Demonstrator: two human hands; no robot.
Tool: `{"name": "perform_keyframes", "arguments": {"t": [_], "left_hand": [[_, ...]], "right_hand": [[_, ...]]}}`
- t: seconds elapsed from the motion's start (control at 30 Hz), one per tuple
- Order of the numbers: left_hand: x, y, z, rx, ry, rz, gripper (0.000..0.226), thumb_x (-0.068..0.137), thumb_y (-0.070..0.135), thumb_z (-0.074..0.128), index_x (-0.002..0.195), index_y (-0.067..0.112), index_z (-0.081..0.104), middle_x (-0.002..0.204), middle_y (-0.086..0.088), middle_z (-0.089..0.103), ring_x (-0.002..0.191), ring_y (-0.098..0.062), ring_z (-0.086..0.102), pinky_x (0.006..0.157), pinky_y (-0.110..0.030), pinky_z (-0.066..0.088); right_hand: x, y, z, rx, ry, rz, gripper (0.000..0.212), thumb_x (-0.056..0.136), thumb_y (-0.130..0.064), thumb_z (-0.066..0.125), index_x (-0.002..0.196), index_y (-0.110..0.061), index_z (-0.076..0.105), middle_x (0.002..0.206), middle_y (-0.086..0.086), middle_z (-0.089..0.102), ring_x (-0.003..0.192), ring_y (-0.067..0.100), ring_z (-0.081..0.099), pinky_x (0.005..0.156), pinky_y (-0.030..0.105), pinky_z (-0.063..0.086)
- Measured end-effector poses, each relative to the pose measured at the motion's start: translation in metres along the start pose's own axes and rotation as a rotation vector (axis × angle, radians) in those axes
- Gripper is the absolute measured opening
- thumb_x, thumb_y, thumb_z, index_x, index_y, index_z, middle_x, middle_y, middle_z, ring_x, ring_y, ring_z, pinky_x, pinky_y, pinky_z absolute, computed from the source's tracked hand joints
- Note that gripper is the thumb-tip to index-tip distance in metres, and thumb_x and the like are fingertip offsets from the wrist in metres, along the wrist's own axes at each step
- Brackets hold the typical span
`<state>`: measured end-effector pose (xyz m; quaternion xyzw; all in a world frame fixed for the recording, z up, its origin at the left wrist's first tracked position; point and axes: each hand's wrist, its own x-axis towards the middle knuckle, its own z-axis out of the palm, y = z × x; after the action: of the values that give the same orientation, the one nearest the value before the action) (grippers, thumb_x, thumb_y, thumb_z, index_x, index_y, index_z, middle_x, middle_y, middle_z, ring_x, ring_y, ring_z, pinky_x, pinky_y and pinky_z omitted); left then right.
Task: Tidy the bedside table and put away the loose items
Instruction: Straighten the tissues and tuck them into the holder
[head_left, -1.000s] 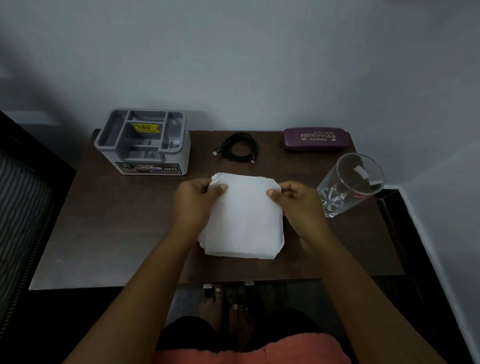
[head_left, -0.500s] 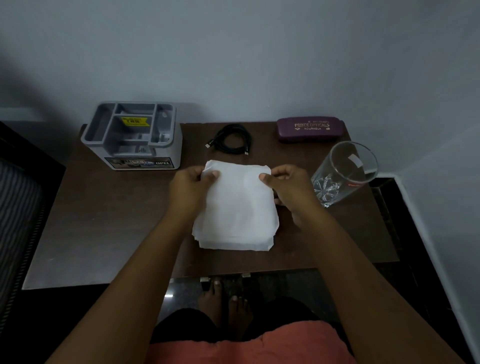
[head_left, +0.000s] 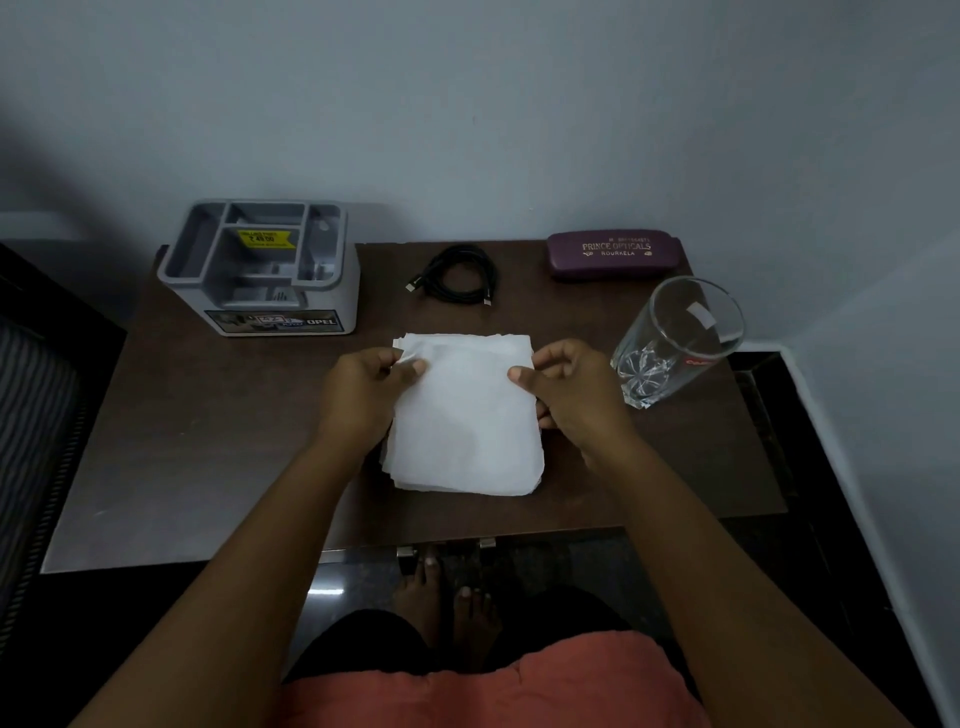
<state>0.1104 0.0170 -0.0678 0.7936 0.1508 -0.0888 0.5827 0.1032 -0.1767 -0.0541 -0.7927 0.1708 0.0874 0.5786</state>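
A stack of white paper napkins (head_left: 467, 421) lies in the middle of the dark brown bedside table (head_left: 208, 441). My left hand (head_left: 363, 395) pinches the stack's far left corner between thumb and fingers. At the stack's right edge my right hand (head_left: 571, 395) grips it, thumb on top and fingers tucked under. A grey plastic organiser (head_left: 260, 270) with several compartments stands at the back left. A coiled black cable (head_left: 457, 275) lies behind the napkins. A purple spectacle case (head_left: 613, 254) rests at the back right.
A clear drinking glass (head_left: 675, 343) stands just right of my right hand, near the table's right edge. A pale wall runs behind the table. A dark bed frame (head_left: 41, 415) borders the left side. My bare feet (head_left: 447, 603) show below the front edge.
Both hands have stayed on the napkin stack, squaring its edges. The left thumb and fingers have shifted to pinch the far left corner. The camera view has drifted slightly.
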Motion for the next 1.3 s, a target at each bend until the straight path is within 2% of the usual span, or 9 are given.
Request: {"name": "perform_keyframes", "arguments": {"t": [0.1,0.33,0.43,0.6,0.73,0.87,1.07,1.2,1.3], "left_hand": [[-0.001,-0.007,0.002,0.011,0.014,0.013,0.017,0.088,0.019,0.063,0.092,0.004,0.07,0.092,-0.021,0.071,0.081,-0.03,0.064,0.075,-0.039,0.052],[-0.031,0.003,-0.01,0.365,0.377,0.355,0.031,0.084,0.027,0.066,0.114,0.02,0.061,0.111,0.01,0.049,0.095,-0.007,0.05,0.077,-0.02,0.041],[-0.062,0.001,-0.005,0.472,0.251,0.416,0.023,0.084,0.02,0.066,0.107,0.022,0.063,0.103,0.012,0.047,0.091,-0.007,0.049,0.068,-0.019,0.038],[-0.092,-0.022,0.013,0.442,0.043,0.221,0.028,0.085,0.026,0.065,0.11,0.018,0.057,0.108,0.006,0.051,0.083,-0.009,0.055,0.062,-0.011,0.037],[-0.089,-0.025,0.011,0.331,0.031,0.139,0.015,0.088,0.023,0.062,0.101,0.017,0.06,0.104,0.001,0.055,0.078,0.001,0.051,0.06,-0.003,0.037],[-0.088,-0.022,0.009,0.263,0.035,0.092,0.005,0.091,0.022,0.057,0.092,0.02,0.061,0.099,0.0,0.059,0.077,-0.001,0.053,0.063,-0.011,0.041],[-0.106,-0.01,-0.001,-0.005,0.164,-0.008,0.006,0.092,0.028,0.053,0.089,0.029,0.059,0.09,0.003,0.062,0.072,-0.007,0.055,0.065,-0.025,0.045],[-0.136,0.008,0.001,-0.664,0.082,-0.423,0.018,0.092,0.032,0.054,0.077,0.021,0.057,0.064,0.007,0.057,0.049,-0.002,0.05,0.041,-0.015,0.043],[-0.153,0.014,0.017,-0.965,-0.076,-0.717,0.023,0.089,0.03,0.057,0.082,0.009,0.062,0.069,-0.002,0.065,0.063,-0.012,0.061,0.046,-0.02,0.053]], "right_hand": [[-0.004,0.002,0.002,-0.088,0.05,-0.055,0.025,0.079,-0.02,0.072,0.093,-0.008,0.055,0.075,0.009,0.061,0.062,0.023,0.059,0.06,0.039,0.054],[-0.056,0.029,-0.023,-0.319,0.073,0.05,0.033,0.077,-0.047,0.068,0.067,-0.016,0.06,0.056,-0.003,0.057,0.05,0.012,0.054,0.056,0.031,0.049],[-0.08,0.037,-0.019,-0.245,-0.033,0.181,0.035,0.078,-0.048,0.066,0.066,-0.016,0.067,0.055,-0.002,0.061,0.043,0.005,0.055,0.048,0.026,0.052],[-0.079,0.033,-0.011,0.007,-0.083,0.335,0.033,0.081,-0.04,0.067,0.068,-0.009,0.066,0.045,-0.004,0.056,0.03,0.004,0.048,0.033,0.014,0.036],[-0.077,0.024,-0.01,0.182,-0.122,0.515,0.034,0.081,-0.046,0.064,0.075,-0.013,0.062,0.039,-0.006,0.058,0.029,0.002,0.045,0.03,0.012,0.027],[-0.076,0.023,-0.01,0.324,-0.142,0.562,0.024,0.08,-0.039,0.068,0.073,-0.019,0.057,0.041,-0.009,0.051,0.031,0.001,0.039,0.03,0.012,0.023],[-0.074,0.019,-0.014,0.438,-0.14,0.512,0.022,0.08,-0.027,0.07,0.066,-0.019,0.056,0.042,-0.01,0.046,0.032,0.0,0.038,0.029,0.01,0.026],[-0.07,0.01,-0.015,0.529,-0.17,0.55,0.021,0.08,-0.025,0.071,0.066,-0.014,0.059,0.04,-0.01,0.049,0.031,0.001,0.043,0.029,0.01,0.031],[-0.066,0.003,-0.014,0.55,-0.177,0.553,0.022,0.08,-0.024,0.07,0.065,-0.014,0.059,0.039,-0.009,0.05,0.031,0.0,0.043,0.028,0.01,0.031]]}}
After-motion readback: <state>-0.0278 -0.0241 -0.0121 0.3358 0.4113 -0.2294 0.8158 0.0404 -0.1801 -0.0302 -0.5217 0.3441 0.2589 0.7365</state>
